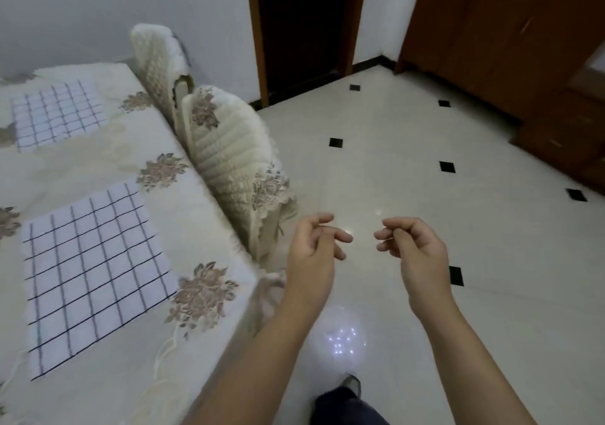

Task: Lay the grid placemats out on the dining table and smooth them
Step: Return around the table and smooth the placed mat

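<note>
Hanging over open floor, both hands are empty: the left hand (314, 247) and the right hand (415, 244) sit side by side with a small gap between them, fingers loosely curled inward and closed on nothing, bare forearms reaching in from the bottom edge. Below them a dark trouser leg and shoe (347, 398) stand on the glossy cream tiled floor with small black diamond insets (425, 149), which spreads wide and unobstructed to the right and ahead. To the left of the hands, the counter, draped in a cream cloth embroidered with brown flowers (203, 293), runs diagonally; its near right edge passes just beside the left forearm. On it, well left of the left hand, lies the nearer white placemat with a dark grid of lines (95, 277), flat and slightly skewed to the counter edge. Two chairs in quilted cream covers stand tight against the counter's right side: the nearer chair (229, 162) just beyond the left hand, the farther chair (157, 64) behind it. Further along the counter, near the wall, lies a second white grid placemat (55, 113), apart from the first with bare cloth between them. Beyond the floor stand a dark open doorway with a brown wooden frame (304, 25) and brown wooden cabinet panels (507, 38) at the right.
</note>
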Demonstrator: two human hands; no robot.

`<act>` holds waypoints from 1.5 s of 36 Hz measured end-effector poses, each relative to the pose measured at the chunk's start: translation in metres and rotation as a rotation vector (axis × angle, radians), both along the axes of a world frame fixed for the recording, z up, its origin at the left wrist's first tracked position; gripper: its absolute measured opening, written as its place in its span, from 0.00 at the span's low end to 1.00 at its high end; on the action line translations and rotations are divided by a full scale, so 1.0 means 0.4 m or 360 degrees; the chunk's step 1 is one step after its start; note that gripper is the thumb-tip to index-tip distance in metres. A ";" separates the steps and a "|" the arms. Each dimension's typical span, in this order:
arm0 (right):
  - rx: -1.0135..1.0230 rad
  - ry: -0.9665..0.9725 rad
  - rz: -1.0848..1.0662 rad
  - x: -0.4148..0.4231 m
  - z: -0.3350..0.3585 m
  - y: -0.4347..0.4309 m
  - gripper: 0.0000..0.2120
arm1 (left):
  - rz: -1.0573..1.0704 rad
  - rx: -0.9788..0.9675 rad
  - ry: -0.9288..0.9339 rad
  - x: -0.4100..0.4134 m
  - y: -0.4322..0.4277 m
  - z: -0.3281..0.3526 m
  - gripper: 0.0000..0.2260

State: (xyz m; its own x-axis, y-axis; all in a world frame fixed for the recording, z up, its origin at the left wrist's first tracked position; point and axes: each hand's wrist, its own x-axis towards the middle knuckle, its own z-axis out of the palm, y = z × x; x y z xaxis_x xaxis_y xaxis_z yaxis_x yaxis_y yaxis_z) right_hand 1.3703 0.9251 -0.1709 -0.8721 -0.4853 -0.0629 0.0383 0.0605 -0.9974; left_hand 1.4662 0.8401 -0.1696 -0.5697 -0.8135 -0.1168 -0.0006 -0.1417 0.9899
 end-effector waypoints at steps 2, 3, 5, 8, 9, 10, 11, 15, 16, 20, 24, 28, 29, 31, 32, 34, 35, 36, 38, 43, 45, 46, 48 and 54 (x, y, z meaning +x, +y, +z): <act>0.0033 0.0023 -0.0054 -0.097 0.007 0.026 0.14 | -0.0048 0.0054 0.0021 -0.108 0.013 0.002 0.12; 0.0039 0.0035 -0.0077 -0.144 0.011 0.034 0.14 | -0.0072 0.0067 0.0027 -0.158 0.019 0.004 0.12; 0.0049 0.0033 -0.0109 -0.218 0.017 0.042 0.14 | -0.0114 0.0078 0.0029 -0.236 0.026 0.008 0.12; 0.0044 -0.0005 -0.0131 -0.303 0.017 0.035 0.14 | -0.0191 0.0058 -0.0006 -0.324 0.023 0.016 0.12; 0.0033 -0.0020 -0.0132 -0.326 0.013 0.028 0.14 | -0.0218 0.0047 -0.0025 -0.347 0.015 0.016 0.11; 0.0028 -0.0034 -0.0128 -0.351 0.008 0.018 0.13 | -0.0228 0.0038 -0.0045 -0.373 0.002 0.014 0.11; 0.0023 -0.0045 -0.0123 -0.373 0.004 0.008 0.13 | -0.0220 0.0028 -0.0066 -0.397 -0.014 0.011 0.11; 0.0040 -0.0088 -0.0113 -0.475 -0.015 -0.052 0.14 | -0.0099 0.0028 -0.0121 -0.508 -0.101 -0.008 0.12; 0.0046 -0.0096 -0.0107 -0.502 -0.017 -0.072 0.13 | -0.0074 0.0028 -0.0133 -0.537 -0.125 -0.011 0.12; 0.0060 -0.0094 -0.0052 -0.621 -0.017 -0.180 0.13 | -0.0041 0.0033 -0.0136 -0.651 -0.235 -0.024 0.12; 0.0089 -0.0052 -0.0005 -0.759 -0.013 -0.335 0.13 | -0.0018 0.0083 -0.0114 -0.782 -0.382 -0.042 0.11; 0.0162 -0.0034 0.0063 -0.901 -0.008 -0.531 0.14 | 0.0017 0.0124 -0.0088 -0.921 -0.559 -0.037 0.10; 0.0180 -0.0037 0.0085 -0.934 -0.001 -0.584 0.14 | 0.0025 0.0125 -0.0086 -0.952 -0.608 -0.029 0.10; 0.0198 -0.0025 0.0167 -0.991 0.016 -0.690 0.14 | 0.0063 0.0112 -0.0081 -1.001 -0.704 -0.010 0.10; 0.0195 -0.0011 0.0216 -1.019 0.023 -0.743 0.13 | 0.0094 0.0099 -0.0069 -1.020 -0.753 -0.003 0.10; 0.0181 0.0016 0.0288 -1.064 0.035 -0.837 0.13 | 0.0169 0.0078 -0.0053 -1.050 -0.841 0.005 0.10; 0.0170 0.0020 0.0315 -1.083 0.038 -0.880 0.13 | 0.0210 0.0080 -0.0048 -1.063 -0.883 0.005 0.10; 0.0156 0.0012 0.0337 -1.099 0.040 -0.921 0.13 | 0.0249 0.0088 -0.0046 -1.073 -0.922 0.004 0.10; 0.0133 -0.0036 0.0363 -1.126 0.038 -0.997 0.14 | 0.0323 0.0124 -0.0054 -1.087 -0.989 -0.001 0.10; 0.0163 -0.0037 0.0524 -1.183 0.016 -1.195 0.13 | 0.0510 0.0155 -0.0095 -1.114 -1.144 -0.035 0.11; 0.0153 -0.0026 0.0625 -1.212 0.014 -1.288 0.13 | 0.0604 0.0159 -0.0100 -1.135 -1.216 -0.047 0.11; 0.0142 -0.0027 0.0668 -1.229 0.012 -1.340 0.13 | 0.0650 0.0159 -0.0100 -1.147 -1.257 -0.053 0.12; 0.0110 -0.0031 0.0726 -1.267 0.009 -1.442 0.13 | 0.0710 0.0151 -0.0097 -1.177 -1.341 -0.057 0.12; 0.0122 -0.0008 0.0868 -1.399 -0.013 -1.777 0.13 | 0.0878 0.0015 -0.0097 -1.281 -1.635 -0.044 0.12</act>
